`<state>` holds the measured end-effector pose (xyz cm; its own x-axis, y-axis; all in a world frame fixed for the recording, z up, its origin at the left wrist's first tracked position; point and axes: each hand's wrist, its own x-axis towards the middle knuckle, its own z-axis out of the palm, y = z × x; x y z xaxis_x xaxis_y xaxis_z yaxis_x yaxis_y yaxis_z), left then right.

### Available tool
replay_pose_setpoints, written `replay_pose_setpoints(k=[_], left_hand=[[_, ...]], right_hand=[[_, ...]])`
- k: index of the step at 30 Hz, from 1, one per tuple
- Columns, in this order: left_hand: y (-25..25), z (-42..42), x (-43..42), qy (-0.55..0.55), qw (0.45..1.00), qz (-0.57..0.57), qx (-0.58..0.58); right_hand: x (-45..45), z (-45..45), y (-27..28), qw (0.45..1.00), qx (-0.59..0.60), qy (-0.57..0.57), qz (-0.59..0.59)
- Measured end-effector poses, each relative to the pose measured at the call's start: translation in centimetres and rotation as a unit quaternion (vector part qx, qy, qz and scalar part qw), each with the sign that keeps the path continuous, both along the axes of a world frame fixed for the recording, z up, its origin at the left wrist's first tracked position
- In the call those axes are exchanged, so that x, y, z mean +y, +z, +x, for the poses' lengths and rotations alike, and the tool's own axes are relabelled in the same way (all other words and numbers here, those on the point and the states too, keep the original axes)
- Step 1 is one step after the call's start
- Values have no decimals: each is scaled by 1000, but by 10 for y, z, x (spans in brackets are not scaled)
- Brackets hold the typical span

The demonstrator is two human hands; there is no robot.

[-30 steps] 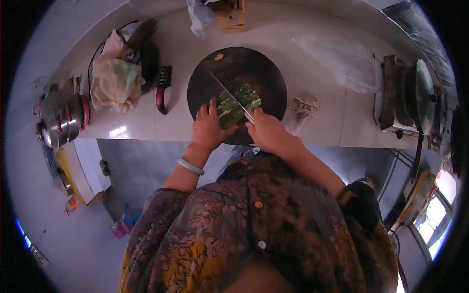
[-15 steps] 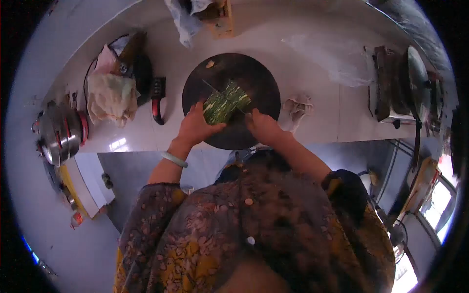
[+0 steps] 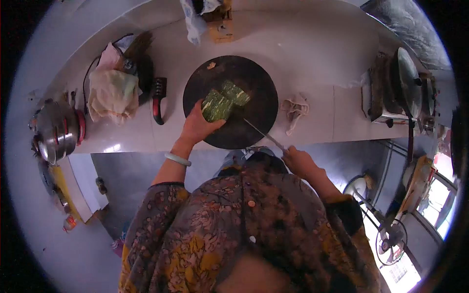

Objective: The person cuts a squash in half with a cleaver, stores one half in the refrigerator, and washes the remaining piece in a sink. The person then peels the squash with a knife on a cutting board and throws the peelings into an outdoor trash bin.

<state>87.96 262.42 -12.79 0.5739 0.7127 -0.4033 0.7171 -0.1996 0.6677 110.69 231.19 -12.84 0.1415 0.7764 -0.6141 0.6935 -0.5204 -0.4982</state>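
Observation:
A round dark chopping board [image 3: 259, 73] lies on the counter. On it rest two pieces of green striped squash, a larger front piece [image 3: 216, 106] and a smaller back piece [image 3: 235, 93], with a cut between them. My left hand [image 3: 196, 126] is closed around the larger piece, thumb on the near side and fingers on the far left side. A kitchen knife [image 3: 264, 134] is in my right hand [image 3: 301, 162], beyond the counter's front edge. Its blade points up and left over the board, apart from the squash. A small scrap [image 3: 211, 65] sits near the board's back.
A crumpled cloth [image 3: 295, 110] lies right of the board. Left of it is a black-and-red handled tool [image 3: 159, 100], then a cloth-covered heap [image 3: 115, 95] and a steel pot [image 3: 58, 129]. A stove with a lidded pan [image 3: 408, 80] stands at the right.
My right hand has drawn the knife out of the squash, back and to the right. The cut between the two pieces now shows more clearly. My left hand stays on the larger piece.

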Motion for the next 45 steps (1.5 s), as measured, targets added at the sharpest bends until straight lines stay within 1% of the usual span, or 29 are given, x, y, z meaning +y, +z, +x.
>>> replay_pose_setpoints(k=[1,4,7,8,9,11,13,14,16,17,19,20,22,23,25,26,29,31,34,35,37,40,41,43,45], left_hand=[[7,1,0,9,1000,-8,-9],[11,1,0,22,1000,-21,-7],[17,0,-1,44,998,-50,-3],[19,0,-1,53,997,-62,-3],[12,-3,-1,48,998,-49,-12],[-6,-11,-2,38,999,-18,-27],[6,-10,-4,50,997,-41,-29],[9,-10,-5,57,997,-53,-31],[-2,-15,-5,61,996,-51,-29],[-6,-18,-6,62,996,-51,-29],[-12,-24,-9,72,994,-37,-71],[-12,-25,-11,78,992,-31,-94],[-11,-27,-15,96,990,-51,-90],[-10,-28,-14,104,989,-59,-88],[-28,-35,-18,117,983,-62,-130],[-29,-34,-19,120,979,-65,-153],[-23,-37,-20,109,984,-56,-133],[-39,-42,-22,122,973,-72,-181],[-48,-43,-25,145,955,-120,-230],[-48,-45,-27,158,948,-138,-240],[-46,-46,-30,155,949,-119,-246],[-43,-51,-36,155,953,-87,-245],[-41,-53,-41,153,954,-78,-244],[-30,-64,-49,178,953,-108,-220],[-4,-65,-60,199,934,-153,-256]], right_hand=[[-7,3,22,998,1,-27,-52],[-39,5,53,996,-13,-82,-33],[-42,-1,51,975,-30,-211,55],[-33,-3,44,968,-48,-235,71],[-14,-4,31,960,-67,-259,88],[28,-10,-25,941,-88,-236,225],[66,-23,-55,944,-72,-287,145],[78,-33,-60,942,-84,-277,172],[94,-54,-65,935,-105,-256,224],[98,-59,-62,946,-79,-234,211],[104,-60,-53,963,-34,-191,185],[104,-59,-54,967,-32,-183,174],[104,-59,-59,975,-25,-162,151],[108,-56,-52,982,-44,-138,122],[114,-53,-36,990,-81,-92,63],[114,-53,-35,989,-80,-92,83],[107,-47,-40,980,-86,-112,141],[102,-46,-57,969,-87,-146,180],[103,-46,-49,956,-29,-237,171],[105,-46,-41,955,-15,-250,158],[114,-51,-23,953,16,-272,136],[118,-59,-20,952,41,-257,162],[116,-62,-23,943,58,-263,195],[109,-71,-32,921,87,-279,259],[104,-74,-36,900,190,-327,215]])
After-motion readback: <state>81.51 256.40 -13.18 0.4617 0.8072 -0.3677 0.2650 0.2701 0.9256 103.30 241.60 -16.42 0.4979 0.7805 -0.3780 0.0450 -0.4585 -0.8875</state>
